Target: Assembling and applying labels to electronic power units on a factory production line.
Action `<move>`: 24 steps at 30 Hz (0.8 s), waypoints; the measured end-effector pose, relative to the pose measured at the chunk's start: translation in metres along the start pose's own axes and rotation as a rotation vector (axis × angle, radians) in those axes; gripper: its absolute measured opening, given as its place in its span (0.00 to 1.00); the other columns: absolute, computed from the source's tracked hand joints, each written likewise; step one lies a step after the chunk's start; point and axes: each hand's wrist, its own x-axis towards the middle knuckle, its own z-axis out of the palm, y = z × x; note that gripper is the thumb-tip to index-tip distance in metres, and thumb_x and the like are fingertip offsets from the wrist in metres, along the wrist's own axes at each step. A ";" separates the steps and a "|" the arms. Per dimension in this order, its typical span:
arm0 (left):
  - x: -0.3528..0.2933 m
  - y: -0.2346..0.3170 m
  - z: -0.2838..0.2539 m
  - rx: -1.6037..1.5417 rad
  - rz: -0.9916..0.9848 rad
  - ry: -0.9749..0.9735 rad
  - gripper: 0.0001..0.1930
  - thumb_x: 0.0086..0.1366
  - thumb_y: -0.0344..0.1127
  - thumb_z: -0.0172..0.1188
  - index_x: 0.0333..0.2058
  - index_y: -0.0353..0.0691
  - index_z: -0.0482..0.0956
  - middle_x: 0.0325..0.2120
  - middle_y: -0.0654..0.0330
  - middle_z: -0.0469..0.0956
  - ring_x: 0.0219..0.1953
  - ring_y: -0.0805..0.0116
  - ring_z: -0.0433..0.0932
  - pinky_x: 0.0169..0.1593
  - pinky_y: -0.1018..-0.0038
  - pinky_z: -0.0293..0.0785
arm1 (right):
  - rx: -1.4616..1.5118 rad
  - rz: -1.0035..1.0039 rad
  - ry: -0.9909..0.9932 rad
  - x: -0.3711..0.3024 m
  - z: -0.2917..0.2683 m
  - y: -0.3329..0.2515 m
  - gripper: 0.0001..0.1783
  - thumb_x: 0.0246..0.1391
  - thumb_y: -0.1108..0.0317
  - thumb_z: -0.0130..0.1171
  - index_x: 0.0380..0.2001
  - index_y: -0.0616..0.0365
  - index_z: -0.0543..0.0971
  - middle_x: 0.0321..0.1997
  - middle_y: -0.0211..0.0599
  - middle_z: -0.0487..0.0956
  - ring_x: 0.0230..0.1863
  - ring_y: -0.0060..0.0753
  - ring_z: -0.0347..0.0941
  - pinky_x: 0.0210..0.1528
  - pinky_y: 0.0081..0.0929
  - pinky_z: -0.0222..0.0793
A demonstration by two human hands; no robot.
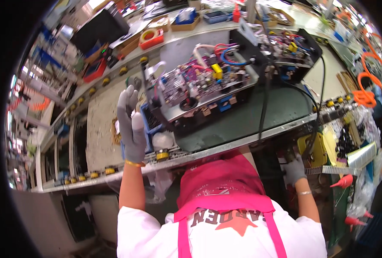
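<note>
Now steady the tilted electronics chassis (pixel 208 86) on the bench with your left hand (pixel 131 124), fingers spread flat against its left end, gripping nothing; your right hand (pixel 295 168) curls below the bench edge, its grasp unclear.

A big open machine (pixel 208 86) full of wires sits on the workbench (pixel 251 124). The left hand (pixel 130 124), in a grey glove, rests flat against its left end. The right hand (pixel 294 168) is below its right side, under the bench edge.
</note>
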 end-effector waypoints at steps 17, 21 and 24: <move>-0.076 -0.198 -0.154 1.001 -0.845 0.186 0.25 0.52 0.52 0.64 0.46 0.45 0.74 0.37 0.53 0.79 0.39 0.53 0.77 0.43 0.65 0.72 | 0.874 -0.761 0.690 0.063 -0.168 -0.135 0.09 0.47 0.69 0.60 0.34 0.56 0.79 0.23 0.37 0.73 0.27 0.41 0.70 0.31 0.34 0.65; -0.064 -0.203 -0.148 1.246 -0.986 -0.048 0.31 0.48 0.56 0.65 0.51 0.51 0.71 0.48 0.57 0.74 0.50 0.52 0.71 0.54 0.61 0.66 | 0.927 -0.802 0.802 0.080 -0.182 -0.166 0.08 0.45 0.69 0.61 0.33 0.54 0.79 0.21 0.35 0.72 0.24 0.38 0.69 0.28 0.33 0.63; -0.072 -0.221 -0.160 1.248 -0.834 -0.137 0.32 0.46 0.56 0.66 0.50 0.53 0.71 0.47 0.60 0.75 0.49 0.56 0.72 0.54 0.60 0.64 | 0.986 -0.732 0.816 0.086 -0.175 -0.174 0.08 0.45 0.70 0.61 0.32 0.52 0.80 0.20 0.33 0.71 0.22 0.37 0.67 0.25 0.33 0.61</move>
